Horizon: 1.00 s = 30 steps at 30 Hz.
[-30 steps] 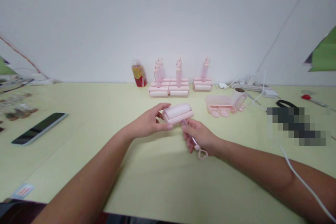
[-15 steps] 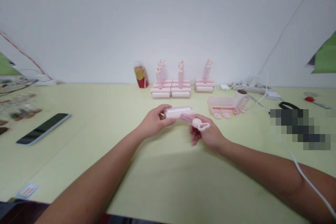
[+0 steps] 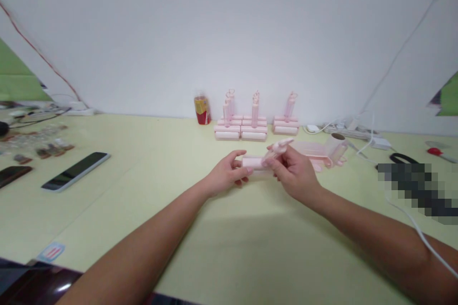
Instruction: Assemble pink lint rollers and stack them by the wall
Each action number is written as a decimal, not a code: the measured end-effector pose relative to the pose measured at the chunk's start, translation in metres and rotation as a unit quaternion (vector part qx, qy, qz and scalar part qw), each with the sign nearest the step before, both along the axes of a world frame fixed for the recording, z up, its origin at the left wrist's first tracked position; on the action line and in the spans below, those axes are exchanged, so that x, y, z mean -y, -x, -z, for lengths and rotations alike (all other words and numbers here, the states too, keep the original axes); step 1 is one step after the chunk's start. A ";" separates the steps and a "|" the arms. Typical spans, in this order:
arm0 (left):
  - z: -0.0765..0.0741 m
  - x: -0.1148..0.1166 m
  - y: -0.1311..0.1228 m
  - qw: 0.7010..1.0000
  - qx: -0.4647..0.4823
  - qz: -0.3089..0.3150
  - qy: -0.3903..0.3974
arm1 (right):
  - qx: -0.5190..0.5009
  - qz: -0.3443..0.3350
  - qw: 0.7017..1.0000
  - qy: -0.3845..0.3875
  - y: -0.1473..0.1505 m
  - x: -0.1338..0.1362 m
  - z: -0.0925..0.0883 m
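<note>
A small pink lint roller (image 3: 253, 163) with a white roll is held between my two hands above the table. My left hand (image 3: 229, 174) grips its left end, the thumb in front and the other fingers behind and below. My right hand (image 3: 296, 171) is closed around the right side, at the pink handle, whose looped end points up and to the right. The joint of handle and roller is partly hidden and slightly blurred. Behind them, several similar pink lint rollers (image 3: 254, 133) stand in groups by the wall, handles upright.
Right of my hands lie a pink open case (image 3: 315, 150) and a paper roll (image 3: 337, 145). A red and yellow bottle (image 3: 202, 110) stands by the wall. A phone (image 3: 76, 171) lies on the left. Cables, a power strip (image 3: 352, 128) and a black strap (image 3: 404, 158) are on the right.
The handle, which pointed toward me, now tilts up and to the right. My right hand has moved from below the handle to its right side. The whole view has shifted slightly.
</note>
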<state>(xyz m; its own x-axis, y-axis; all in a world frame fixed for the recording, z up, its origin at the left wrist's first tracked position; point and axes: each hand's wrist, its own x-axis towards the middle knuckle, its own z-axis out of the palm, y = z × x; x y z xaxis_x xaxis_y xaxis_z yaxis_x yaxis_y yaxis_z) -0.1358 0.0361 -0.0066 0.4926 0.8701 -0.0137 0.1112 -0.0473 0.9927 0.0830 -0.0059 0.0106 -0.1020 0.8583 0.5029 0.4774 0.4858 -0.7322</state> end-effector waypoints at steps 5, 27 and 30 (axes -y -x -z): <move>0.007 0.002 0.000 1.000 -0.015 -0.008 0.008 | 0.038 0.101 0.989 -0.102 -0.031 -0.050 -0.039; 0.020 -0.001 0.003 0.976 -0.194 0.017 -0.097 | 0.208 0.241 0.940 0.125 -0.109 -0.222 -0.003; 0.018 -0.001 0.002 0.974 -0.200 0.018 -0.103 | 0.210 0.261 0.934 0.122 -0.119 -0.222 -0.004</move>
<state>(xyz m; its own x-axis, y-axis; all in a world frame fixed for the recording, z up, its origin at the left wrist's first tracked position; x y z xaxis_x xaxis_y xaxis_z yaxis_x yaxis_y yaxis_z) -0.1382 0.0368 -0.0244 0.5141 0.8568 -0.0390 0.4826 -0.2513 0.8390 0.2022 0.2161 0.0142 0.2185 0.9301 0.2953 0.8728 -0.0509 -0.4854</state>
